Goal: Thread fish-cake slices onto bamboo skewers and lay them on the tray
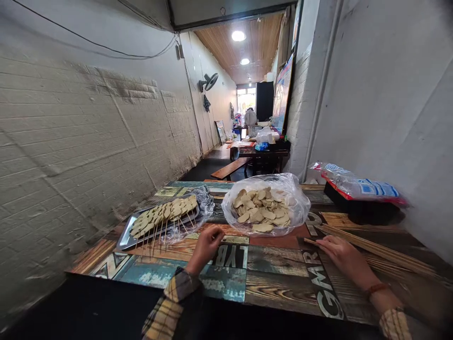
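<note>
My left hand (208, 244) is over the table in front of the plastic bag, its fingers curled together; what they hold, if anything, is hidden. On the right, my right hand (338, 255) grips a thin wooden skewer (310, 241), its end poking out left past the fingertips. A clear plastic bag (300, 208) lies open between and beyond both hands, heaped with flat beige slices (264, 208). Left of it, a metal tray (124, 240) carries rows of skewered slices (164, 213), their sticks pointing toward me. A bundle of bare skewers (382, 249) lies beside and beyond my right hand.
Crumpled plastic (204, 200) sits by the tray's right end. A black box (357, 210) with a printed plastic package (361, 184) on top stands at the back right. Walls flank the patchwork-patterned table (276, 283). Beyond are a bench (230, 168) and a cluttered dark table (264, 153).
</note>
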Demonstrator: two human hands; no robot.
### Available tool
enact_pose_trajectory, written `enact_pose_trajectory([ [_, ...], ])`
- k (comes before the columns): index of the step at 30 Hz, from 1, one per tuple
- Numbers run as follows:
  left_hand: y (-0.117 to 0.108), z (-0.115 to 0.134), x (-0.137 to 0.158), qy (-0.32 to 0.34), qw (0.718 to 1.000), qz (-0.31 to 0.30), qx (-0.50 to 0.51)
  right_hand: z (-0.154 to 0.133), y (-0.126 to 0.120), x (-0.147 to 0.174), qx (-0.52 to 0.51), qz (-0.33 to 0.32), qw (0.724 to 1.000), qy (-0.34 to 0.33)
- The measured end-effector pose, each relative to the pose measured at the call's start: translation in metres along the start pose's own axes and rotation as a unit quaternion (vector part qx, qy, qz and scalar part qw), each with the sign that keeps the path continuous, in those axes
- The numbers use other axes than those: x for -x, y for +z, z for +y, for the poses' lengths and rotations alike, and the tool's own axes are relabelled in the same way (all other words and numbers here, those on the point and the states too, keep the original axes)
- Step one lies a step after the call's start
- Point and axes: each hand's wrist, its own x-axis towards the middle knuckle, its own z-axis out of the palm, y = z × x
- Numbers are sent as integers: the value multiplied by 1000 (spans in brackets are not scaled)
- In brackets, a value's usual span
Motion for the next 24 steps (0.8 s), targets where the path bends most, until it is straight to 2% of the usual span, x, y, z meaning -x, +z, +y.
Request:
enact_pose_trajectory([
  [3, 1, 3, 1, -84, 991, 35, 103, -5, -7, -12, -30, 1, 999, 27],
  [6, 28, 18, 0, -120, 976, 0, 183, -42, -10, -41, -174, -1, 983, 53],
  [7, 39, 23, 0, -122, 973, -16, 194, -58, -9, -53, -242, 2, 968, 71],
  [9, 62, 35, 0, -122, 971, -50, 197, -89, -5, -76, -381, 14, 916, 126],
  [11, 80, 46, 1, -107, 977, -77, 168, -112, 0, -97, -436, 10, 888, 146],
  [13, 93, 54, 3, -83, 984, -93, 129, -125, 5, -114, -544, 31, 810, 219],
  [16, 103, 61, 7, -54, 987, -125, 83, -125, 13, -132, -619, 49, 739, 260],
  [18, 106, 63, 7, -44, 984, -154, 74, -118, 18, -138, -642, 53, 715, 273],
  [21, 105, 60, -5, -34, 983, -169, 68, -105, 24, -139, -648, 44, 701, 294],
  [24, 101, 51, -29, -40, 994, -103, -7, -100, 28, -136, -649, 18, 696, 308],
])
